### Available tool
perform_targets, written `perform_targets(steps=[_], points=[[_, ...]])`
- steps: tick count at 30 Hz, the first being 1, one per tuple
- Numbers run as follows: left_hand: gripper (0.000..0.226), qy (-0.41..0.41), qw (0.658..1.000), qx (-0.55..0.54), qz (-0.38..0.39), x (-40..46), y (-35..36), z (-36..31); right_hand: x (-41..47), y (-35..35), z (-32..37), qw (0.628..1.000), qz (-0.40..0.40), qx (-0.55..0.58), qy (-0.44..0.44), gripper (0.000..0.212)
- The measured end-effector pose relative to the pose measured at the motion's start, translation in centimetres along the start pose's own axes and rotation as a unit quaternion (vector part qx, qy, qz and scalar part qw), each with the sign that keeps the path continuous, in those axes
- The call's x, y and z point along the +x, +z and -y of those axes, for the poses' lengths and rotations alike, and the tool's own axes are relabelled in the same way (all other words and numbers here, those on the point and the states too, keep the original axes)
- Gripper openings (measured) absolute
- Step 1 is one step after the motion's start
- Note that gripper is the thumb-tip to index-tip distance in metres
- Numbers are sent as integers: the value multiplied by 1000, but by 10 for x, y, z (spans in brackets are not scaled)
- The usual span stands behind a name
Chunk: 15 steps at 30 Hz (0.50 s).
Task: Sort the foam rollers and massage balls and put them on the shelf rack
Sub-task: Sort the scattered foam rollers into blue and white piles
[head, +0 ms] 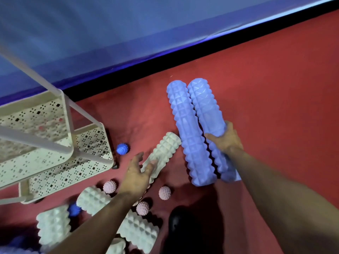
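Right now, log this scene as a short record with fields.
left hand: fingers spread over a cream ridged foam roller, grip unclear
right hand: grips one of two long blue ridged foam rollers lying side by side
floor: red carpet
balls on floor: pink spiky massage balls, blue spiky massage ball
shelf rack: cream perforated metal rack, no rollers visible on it
other rollers: more cream rollers at lower left

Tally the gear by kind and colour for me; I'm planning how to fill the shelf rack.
Long blue ridged foam rollers: 2
White ridged foam rollers: 5
Pink spiky massage balls: 3
Blue spiky massage balls: 2
Total: 12
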<state>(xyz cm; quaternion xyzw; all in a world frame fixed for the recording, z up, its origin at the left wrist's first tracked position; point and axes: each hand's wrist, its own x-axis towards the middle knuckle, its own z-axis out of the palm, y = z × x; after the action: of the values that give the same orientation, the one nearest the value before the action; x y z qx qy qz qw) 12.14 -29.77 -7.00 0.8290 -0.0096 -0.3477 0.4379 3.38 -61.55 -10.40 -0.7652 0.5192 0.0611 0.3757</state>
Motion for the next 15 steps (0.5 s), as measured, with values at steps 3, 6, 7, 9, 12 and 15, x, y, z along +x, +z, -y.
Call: perform_targets(steps=[3, 6, 7, 9, 12, 15], points=[[87, -2, 1000, 15, 1, 1, -3, 5, 0, 10, 5, 999, 4, -48, 6, 97], [82, -1, 1000, 31, 3, 0, -6, 7, 9, 11, 8, 997, 15, -80, -19, 94], [76, -2, 999, 38, 2, 1, -7, 9, 12, 12, 7, 996, 22, -78, -33, 92], [66, -4, 998, 57, -4, 1, -9, 14, 17, 15, 6, 996, 45, -53, -61, 88], [62, -18, 997, 69, -14, 2, -13, 21, 20, 18, 6, 994, 64, -55, -73, 86], [57, -24, 997, 69, -19, -2, -18, 23, 17, 16, 10, 990, 34, -111, -75, 79]])
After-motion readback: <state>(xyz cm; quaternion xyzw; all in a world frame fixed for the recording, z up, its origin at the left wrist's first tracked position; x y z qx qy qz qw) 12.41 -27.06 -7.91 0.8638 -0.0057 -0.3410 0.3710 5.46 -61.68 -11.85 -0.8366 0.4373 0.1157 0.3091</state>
